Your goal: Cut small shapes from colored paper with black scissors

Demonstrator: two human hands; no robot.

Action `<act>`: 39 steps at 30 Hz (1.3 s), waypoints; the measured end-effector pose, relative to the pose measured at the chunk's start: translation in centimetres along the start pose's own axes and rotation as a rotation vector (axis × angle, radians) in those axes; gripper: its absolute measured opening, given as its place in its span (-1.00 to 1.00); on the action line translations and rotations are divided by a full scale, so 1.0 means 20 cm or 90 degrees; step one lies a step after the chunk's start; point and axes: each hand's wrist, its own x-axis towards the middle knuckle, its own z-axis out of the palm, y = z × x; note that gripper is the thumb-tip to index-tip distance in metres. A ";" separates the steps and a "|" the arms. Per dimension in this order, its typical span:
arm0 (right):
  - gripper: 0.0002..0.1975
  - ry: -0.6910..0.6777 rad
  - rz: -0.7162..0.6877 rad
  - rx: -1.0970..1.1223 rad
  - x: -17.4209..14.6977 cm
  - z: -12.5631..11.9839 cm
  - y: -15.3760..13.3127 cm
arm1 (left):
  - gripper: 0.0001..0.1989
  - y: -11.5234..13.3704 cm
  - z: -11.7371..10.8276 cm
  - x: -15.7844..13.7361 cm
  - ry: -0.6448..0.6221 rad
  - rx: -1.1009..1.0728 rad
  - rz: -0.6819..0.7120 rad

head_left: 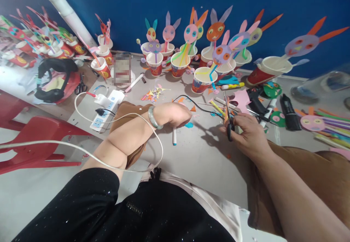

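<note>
My right hand [247,132] grips a pair of scissors [230,129] by the dark handles, blades pointing toward the wall. A narrow orange paper piece [226,113] shows beside the blades. My left hand [179,115], with a pale bangle [154,118] at the wrist, is curled palm-down low over the table; its fingertips and anything in them are hidden. From beneath it sticks out a white marker [174,137] with a teal end. A blue paper scrap [189,125] lies just right of that hand.
Paper cups with rabbit faces, such as this front cup [201,83], line the wall. A glue gun [258,103] and black marker [290,114] lie right. Left are a power strip [107,111] and a red chair [45,136]. A white cable [161,139] loops across my left forearm.
</note>
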 end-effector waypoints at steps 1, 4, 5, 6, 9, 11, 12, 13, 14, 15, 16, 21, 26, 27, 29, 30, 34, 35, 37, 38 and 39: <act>-0.54 0.005 -0.008 -0.001 0.00 0.00 0.00 | -0.66 0.00 -0.01 -0.01 -0.009 0.001 -0.004; -0.55 0.008 -0.022 -0.001 0.00 0.00 0.01 | -0.67 0.00 -0.02 -0.03 0.017 -0.009 -0.026; -0.55 0.009 -0.024 -0.003 0.00 0.00 0.01 | -0.69 0.00 -0.02 -0.03 0.031 -0.017 -0.034; -0.55 0.010 -0.024 -0.005 0.00 0.00 0.01 | -0.70 -0.01 -0.02 -0.03 0.047 -0.027 -0.041; -0.54 0.016 -0.016 -0.016 0.00 0.01 0.00 | -0.68 -0.02 -0.01 -0.01 0.114 -0.052 -0.040; -0.52 0.018 -0.007 -0.021 0.00 0.01 0.00 | -0.70 -0.03 0.01 0.02 0.171 -0.062 -0.032; -0.52 0.018 -0.003 -0.023 0.00 0.00 0.00 | -0.73 -0.03 0.02 0.03 0.190 -0.065 -0.024; -0.52 0.018 0.001 -0.024 0.00 0.00 0.00 | -0.76 -0.02 0.03 0.05 0.206 -0.069 -0.014; -0.52 0.014 0.004 -0.024 0.00 0.00 -0.01 | -0.78 -0.02 0.04 0.07 0.214 -0.069 -0.006; -0.52 0.010 0.007 -0.023 0.00 0.00 -0.01 | -0.78 -0.02 0.06 0.09 0.220 -0.068 0.004; -0.53 0.007 0.010 -0.023 0.00 0.00 -0.01 | -0.78 -0.01 0.07 0.10 0.225 -0.063 0.011; -0.53 0.005 0.023 -0.021 0.00 0.00 -0.02 | -0.81 0.01 0.13 0.15 0.250 -0.031 0.015; -0.50 -0.001 0.059 0.004 0.01 -0.01 -0.04 | -0.87 0.00 0.13 0.16 0.247 -0.064 0.021; -0.49 -0.002 0.071 0.018 0.02 -0.01 -0.05 | -0.89 0.00 0.12 0.17 0.252 -0.094 0.032; -0.49 -0.011 0.107 0.065 0.02 -0.02 -0.08 | -0.93 0.00 0.11 0.18 0.274 -0.200 0.071; -0.50 -0.020 0.133 0.100 0.02 -0.03 -0.09 | -0.95 0.01 0.10 0.18 0.290 -0.279 0.097; -0.59 -0.055 0.246 0.287 0.03 -0.06 -0.16 | -0.87 0.07 0.09 0.24 0.366 -0.662 0.165; -0.62 -0.057 0.260 0.329 0.03 -0.06 -0.17 | -0.84 0.08 0.10 0.26 0.383 -0.733 0.169; -0.66 -0.043 0.270 0.389 0.02 -0.06 -0.18 | -0.80 0.12 0.11 0.29 0.414 -0.829 0.172; -0.68 -0.032 0.271 0.407 0.02 -0.06 -0.18 | -0.79 0.13 0.12 0.30 0.426 -0.864 0.174; -0.69 -0.021 0.271 0.418 0.02 -0.05 -0.18 | -0.79 0.14 0.13 0.31 0.436 -0.894 0.178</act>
